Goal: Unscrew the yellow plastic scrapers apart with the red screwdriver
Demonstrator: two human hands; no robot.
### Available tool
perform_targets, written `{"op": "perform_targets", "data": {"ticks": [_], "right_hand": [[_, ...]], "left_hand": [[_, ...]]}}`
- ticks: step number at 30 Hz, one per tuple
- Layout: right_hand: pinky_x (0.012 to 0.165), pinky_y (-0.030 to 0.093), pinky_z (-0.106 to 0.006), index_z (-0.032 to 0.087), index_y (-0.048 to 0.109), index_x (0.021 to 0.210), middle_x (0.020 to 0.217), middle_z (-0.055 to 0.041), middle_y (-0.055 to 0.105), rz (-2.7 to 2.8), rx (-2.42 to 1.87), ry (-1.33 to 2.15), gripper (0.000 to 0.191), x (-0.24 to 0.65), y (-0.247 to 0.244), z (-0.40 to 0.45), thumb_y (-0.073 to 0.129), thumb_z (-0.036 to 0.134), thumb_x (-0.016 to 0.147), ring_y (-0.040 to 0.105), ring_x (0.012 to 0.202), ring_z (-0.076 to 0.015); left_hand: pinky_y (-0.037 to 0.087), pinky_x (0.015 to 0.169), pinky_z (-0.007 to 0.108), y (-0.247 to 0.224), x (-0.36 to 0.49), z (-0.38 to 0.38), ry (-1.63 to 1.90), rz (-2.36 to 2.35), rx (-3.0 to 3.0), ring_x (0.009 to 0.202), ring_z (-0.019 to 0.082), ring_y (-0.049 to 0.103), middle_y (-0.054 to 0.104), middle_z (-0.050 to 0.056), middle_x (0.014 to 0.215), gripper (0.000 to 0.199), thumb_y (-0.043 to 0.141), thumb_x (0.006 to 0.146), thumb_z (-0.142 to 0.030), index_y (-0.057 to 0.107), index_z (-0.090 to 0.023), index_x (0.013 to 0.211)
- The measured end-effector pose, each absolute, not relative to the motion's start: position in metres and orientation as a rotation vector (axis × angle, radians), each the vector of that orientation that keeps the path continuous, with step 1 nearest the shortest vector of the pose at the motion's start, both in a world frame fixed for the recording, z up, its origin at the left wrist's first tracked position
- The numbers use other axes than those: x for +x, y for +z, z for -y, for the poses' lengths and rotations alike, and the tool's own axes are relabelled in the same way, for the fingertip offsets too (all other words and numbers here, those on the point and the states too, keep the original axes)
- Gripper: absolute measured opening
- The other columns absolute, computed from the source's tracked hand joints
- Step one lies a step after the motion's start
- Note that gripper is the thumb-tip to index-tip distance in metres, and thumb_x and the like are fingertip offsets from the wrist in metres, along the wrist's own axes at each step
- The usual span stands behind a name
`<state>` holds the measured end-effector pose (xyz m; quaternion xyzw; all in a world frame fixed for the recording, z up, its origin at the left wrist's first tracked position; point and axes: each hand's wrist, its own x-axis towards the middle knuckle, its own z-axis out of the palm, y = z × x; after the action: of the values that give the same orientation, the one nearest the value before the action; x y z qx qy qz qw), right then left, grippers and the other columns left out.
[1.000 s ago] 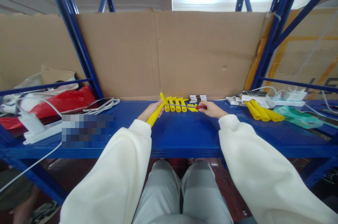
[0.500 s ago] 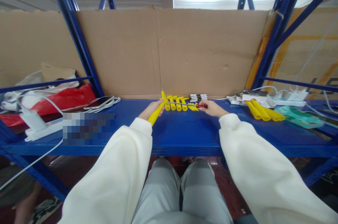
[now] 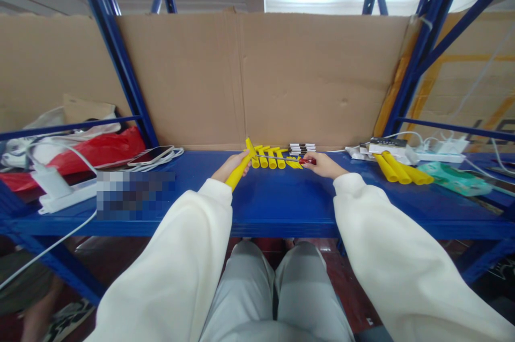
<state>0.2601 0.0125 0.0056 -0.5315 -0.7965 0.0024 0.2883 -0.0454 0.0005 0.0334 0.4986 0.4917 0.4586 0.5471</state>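
My left hand (image 3: 230, 165) is closed around a yellow T-shaped piece (image 3: 238, 171) with a tube-like handle, tilted with its head up and away from me. Fingers of my right hand (image 3: 322, 164) wrap the red handle of a screwdriver (image 3: 308, 161). Its long thin shaft runs left, level, and the tip meets the head of the yellow piece; the exact contact is too small to make out. Behind the shaft, several similar yellow T-shaped pieces (image 3: 272, 159) lie in a row on the blue shelf, with small yellow parts (image 3: 295, 162) at their right end.
A stack of black-and-white items (image 3: 302, 148) sits against the cardboard (image 3: 306, 79). Yellow tubes (image 3: 396, 169), a small box (image 3: 387, 145) and a green packet (image 3: 458, 178) lie to the right. A phone (image 3: 151, 155), red bag (image 3: 100, 151) and power strip (image 3: 66, 197) are on the left.
Hardly anything differs. Both hands keep their places, with the screwdriver still against the yellow piece; any turning of its handle is too small to see.
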Motion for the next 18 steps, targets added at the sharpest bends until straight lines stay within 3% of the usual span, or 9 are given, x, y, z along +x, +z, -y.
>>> {"op": "perform_targets", "data": {"ticks": [18], "right_hand": [[0.071, 0.048, -0.028, 0.021, 0.07, 0.093, 0.086, -0.0048, 0.076, 2.137, -1.382, -0.06, 0.011, 0.2599, 0.0049, -0.0131, 0.064, 0.023, 0.084, 0.065, 0.074, -0.0193]], "left_hand": [[0.032, 0.036, 0.019, 0.0346, -0.0456, -0.0035, 1.032, -1.252, 1.228, 0.032, 0.008, 0.039, 0.048, -0.002, 0.044, 0.046, 0.038, 0.106, -0.032, 0.053, -0.017, 0.065]]}}
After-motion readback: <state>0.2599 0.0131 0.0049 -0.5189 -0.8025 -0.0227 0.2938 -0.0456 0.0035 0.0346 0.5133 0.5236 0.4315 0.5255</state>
